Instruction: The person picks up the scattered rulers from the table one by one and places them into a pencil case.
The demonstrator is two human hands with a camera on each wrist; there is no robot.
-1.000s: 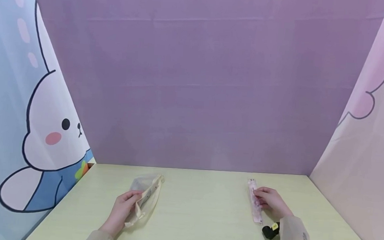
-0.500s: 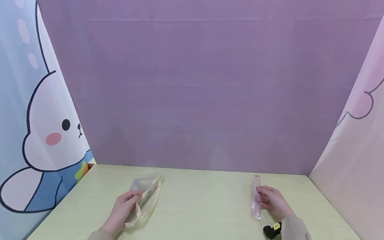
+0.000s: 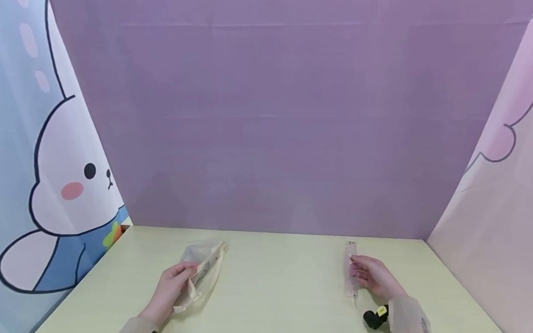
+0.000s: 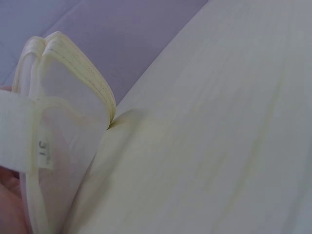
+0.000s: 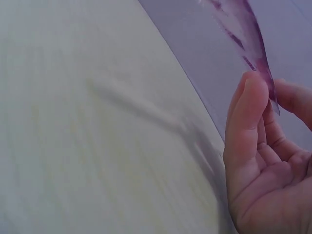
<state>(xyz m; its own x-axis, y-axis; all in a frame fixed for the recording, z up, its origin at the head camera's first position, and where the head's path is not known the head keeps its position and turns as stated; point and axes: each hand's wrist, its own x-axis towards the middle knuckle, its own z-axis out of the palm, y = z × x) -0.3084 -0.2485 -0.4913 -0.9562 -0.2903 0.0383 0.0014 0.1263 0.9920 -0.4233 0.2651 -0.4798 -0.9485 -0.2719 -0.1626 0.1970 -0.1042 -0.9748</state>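
On the left of the table, my left hand [image 3: 170,286] grips a translucent pouch [image 3: 204,271] with cream edging by its near side. The left wrist view shows the pouch [image 4: 68,97] standing on edge, its folded stitched rim up and a small printed label on the wall. Only a bit of the left hand [image 4: 9,207] shows there. At the right, my right hand [image 3: 379,278] pinches a pink translucent ruler [image 3: 348,275] between thumb and fingers. Seen from the right wrist, the ruler [image 5: 243,29] is raised above the table, its lower end between the fingertips.
The pale wooden table [image 3: 281,291] runs back to a purple cloth backdrop [image 3: 270,110]. Printed cloths stand on both sides, the left one with a cartoon rabbit [image 3: 75,184]. A small black-and-yellow camera [image 3: 375,317] sits at the right wrist.
The ruler has turned and shifted in the right hand, from tilted to nearly straight, then slightly left. The left hand and the pouch have stayed put.
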